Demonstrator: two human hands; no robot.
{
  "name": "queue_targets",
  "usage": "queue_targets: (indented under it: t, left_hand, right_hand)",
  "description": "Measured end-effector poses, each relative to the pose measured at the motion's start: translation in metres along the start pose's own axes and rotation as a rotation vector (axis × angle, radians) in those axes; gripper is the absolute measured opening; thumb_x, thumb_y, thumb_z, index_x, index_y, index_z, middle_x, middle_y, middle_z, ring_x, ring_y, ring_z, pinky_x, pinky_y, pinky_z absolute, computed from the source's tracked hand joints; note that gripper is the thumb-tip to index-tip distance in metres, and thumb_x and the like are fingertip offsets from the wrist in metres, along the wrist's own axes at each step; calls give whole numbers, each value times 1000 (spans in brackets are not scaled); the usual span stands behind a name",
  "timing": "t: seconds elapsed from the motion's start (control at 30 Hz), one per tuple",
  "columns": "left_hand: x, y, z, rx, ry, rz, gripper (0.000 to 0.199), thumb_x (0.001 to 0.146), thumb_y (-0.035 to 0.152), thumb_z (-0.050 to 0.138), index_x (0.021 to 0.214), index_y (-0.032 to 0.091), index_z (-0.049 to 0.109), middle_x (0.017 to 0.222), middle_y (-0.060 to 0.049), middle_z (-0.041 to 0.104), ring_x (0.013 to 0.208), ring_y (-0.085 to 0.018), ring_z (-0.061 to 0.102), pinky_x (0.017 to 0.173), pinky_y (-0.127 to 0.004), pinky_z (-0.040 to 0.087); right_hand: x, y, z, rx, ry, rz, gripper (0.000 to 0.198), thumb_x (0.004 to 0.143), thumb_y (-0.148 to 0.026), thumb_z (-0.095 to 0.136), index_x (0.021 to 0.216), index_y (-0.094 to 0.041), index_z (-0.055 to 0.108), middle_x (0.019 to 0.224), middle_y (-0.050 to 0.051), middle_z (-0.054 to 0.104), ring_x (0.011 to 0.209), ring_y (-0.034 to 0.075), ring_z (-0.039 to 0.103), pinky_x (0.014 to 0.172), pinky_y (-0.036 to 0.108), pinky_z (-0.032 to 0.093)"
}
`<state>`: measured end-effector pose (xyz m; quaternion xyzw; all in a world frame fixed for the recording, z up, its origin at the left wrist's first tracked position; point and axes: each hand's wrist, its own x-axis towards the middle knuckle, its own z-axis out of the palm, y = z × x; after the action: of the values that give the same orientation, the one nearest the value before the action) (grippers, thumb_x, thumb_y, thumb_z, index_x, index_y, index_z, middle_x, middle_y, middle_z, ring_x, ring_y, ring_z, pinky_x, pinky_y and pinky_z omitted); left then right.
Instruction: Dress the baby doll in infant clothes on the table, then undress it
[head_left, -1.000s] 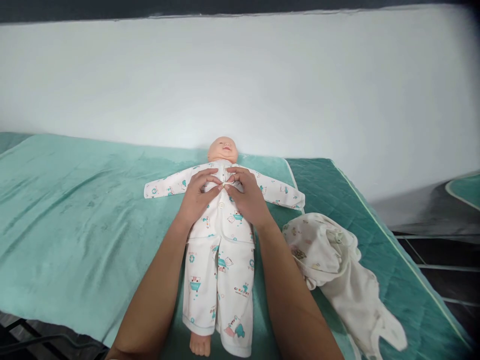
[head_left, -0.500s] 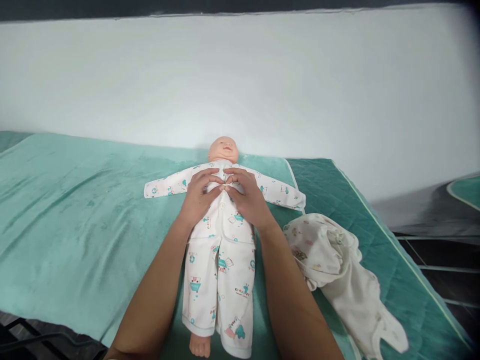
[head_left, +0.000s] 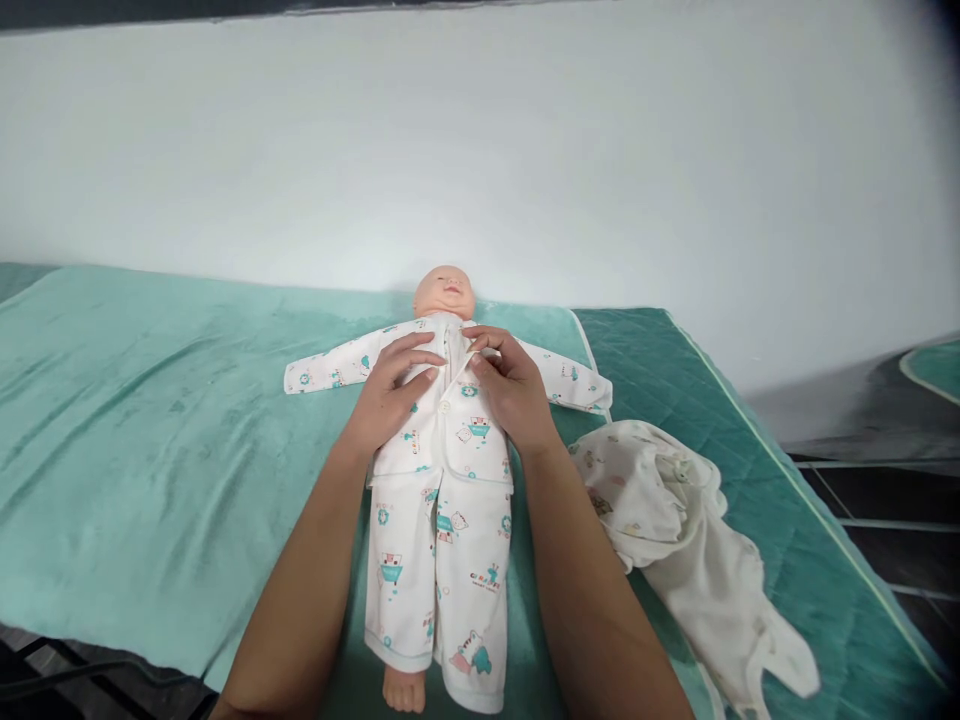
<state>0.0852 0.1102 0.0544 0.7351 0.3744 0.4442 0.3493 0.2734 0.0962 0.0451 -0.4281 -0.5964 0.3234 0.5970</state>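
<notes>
A baby doll [head_left: 445, 291] lies on its back, its head toward the wall. It wears a white pajama top [head_left: 409, 445] with teal animal prints and matching pajama pants [head_left: 471, 560]. My right hand [head_left: 514, 385] pinches the top's front edge at the chest and holds it lifted and folded outward. Opposite it, my left hand [head_left: 396, 390] rests on the other side of the chest, fingers stretched and thumb apart. A button [head_left: 444, 407] shows on the placket below my hands. One bare foot [head_left: 403, 690] sticks out of a pant leg.
Crumpled white baby clothes [head_left: 697, 560] lie to the right of the doll. A light green blanket [head_left: 135, 450] covers the bed over a darker quilted cover [head_left: 757, 490]. The white wall [head_left: 480, 150] rises behind. Metal bars [head_left: 885, 525] show at the right.
My hands were together at the chest opening. Now my right hand has drawn the top's edge to the right, and the front gapes at the upper chest. My left hand has stayed nearly in place.
</notes>
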Motion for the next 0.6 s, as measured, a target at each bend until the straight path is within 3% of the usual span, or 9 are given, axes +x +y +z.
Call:
queue_targets:
  t: [0.23,0.4,0.6]
  left_hand:
    - [-4,8,-20,82,-326,24,16,93,42,66,97,28,74,164,2,38,158,-28,22,128,-52,25]
    - [-5,8,-28,72,-415,15,18,90,45,71,94,27,71,167,4,32,161,-29,10,129,-54,24]
    - [-3,4,-28,67,-407,49,15,91,40,69,96,26,72,164,1,39,160,-28,14,130,-54,21]
  right_hand:
    - [-3,-10,1,-92,38,21,8,93,-28,56,96,-25,62,99,1,66,81,15,54,73,31,42]
    - [-8,-30,-2,-255,-141,87,9,93,-30,56,94,-25,63,76,-3,58,66,14,48,63,30,37]
    - [-14,-59,-4,-521,-421,109,10,94,-33,57,98,-26,63,79,-4,63,66,14,48,65,30,37]
